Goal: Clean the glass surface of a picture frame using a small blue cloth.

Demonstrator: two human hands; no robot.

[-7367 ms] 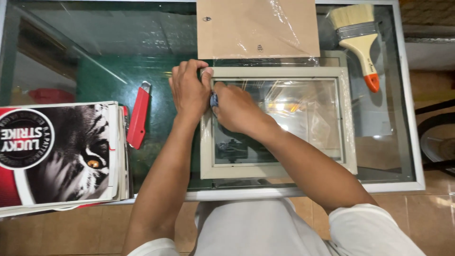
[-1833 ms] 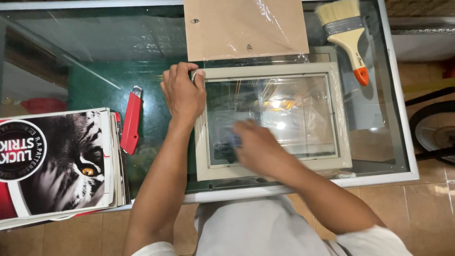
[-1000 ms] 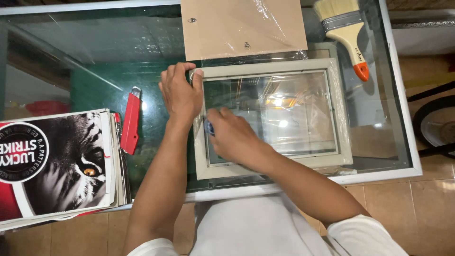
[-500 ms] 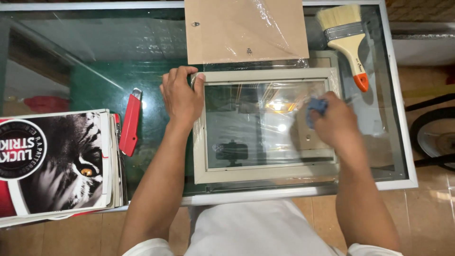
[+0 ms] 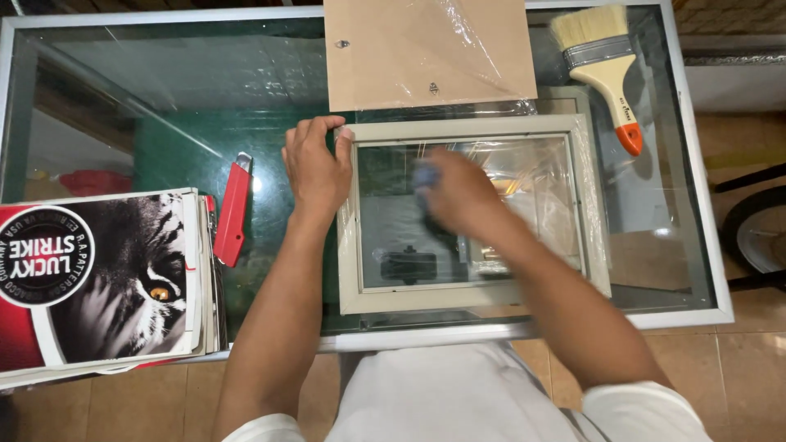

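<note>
**Head view: glass of a picture frame being wiped**

Left of the picture frame lies a red utility knife. Left hand, grip clamped, pins the frame's corner to the counter. Right hand, blurred, presses a blue cloth on its glass; uncovered patches probably come next.

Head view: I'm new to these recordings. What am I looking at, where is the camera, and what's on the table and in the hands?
The camera sits on a person's head and looks down at their two bare hands; there is no machine. They stand at a glass table. The left hand grips the top left corner of a pale frame. The right hand, blurred, presses a blue cloth on the frame's glass. Nearby lie a red cutter, a brown board under plastic film, a paintbrush and a stack of posters.
</note>
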